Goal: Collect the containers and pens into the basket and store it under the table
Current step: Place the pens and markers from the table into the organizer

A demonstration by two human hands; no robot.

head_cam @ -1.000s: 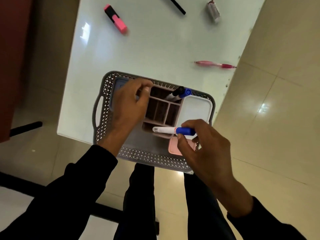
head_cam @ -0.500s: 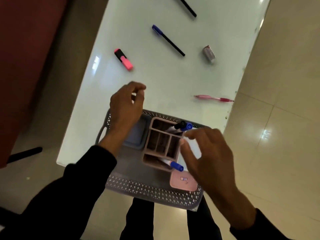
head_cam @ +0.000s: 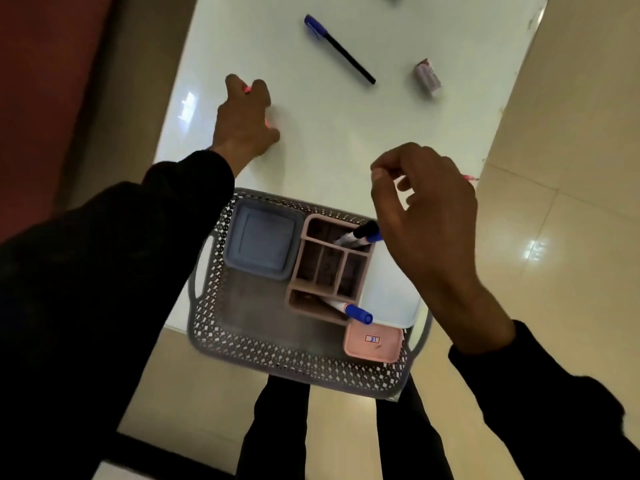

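**A:** Where did the basket [head_cam: 221, 337] sit?

**B:** At the near edge of the white table [head_cam: 346, 140], its front part hanging out past the edge over the floor. Everything else I place from that basket.

**A:** What lay inside it?

**B:** A blue-grey lidded container [head_cam: 261, 242] in the far left corner, a pink divided organizer [head_cam: 332, 268] just right of it, a white container [head_cam: 384, 292] to the right of that, largely hidden by the right forearm, and a small pink container [head_cam: 374, 342] in the near right corner. Two markers with a black and a blue cap [head_cam: 360, 235] leaned in the organizer's far compartment, and one blue-capped marker [head_cam: 349, 310] lay in its near compartment, cap poking out over the rim.

**A:** And the hands?

**B:** The left hand [head_cam: 246, 119] was stretched beyond the basket's far left side, fingers down over a pink highlighter [head_cam: 266, 123] on the table, of which only slivers showed. Whether it gripped the highlighter I could not tell. The right hand [head_cam: 429, 216] hovered above the basket's right side, fingers loosely curled, holding nothing.

**A:** Anything left out?

**B:** Beyond the basket, a black pen with a blue cap [head_cam: 337, 48], a small wrapped eraser [head_cam: 428, 77] right of it, and the red tip of a pen [head_cam: 470, 177] showing past the right hand.
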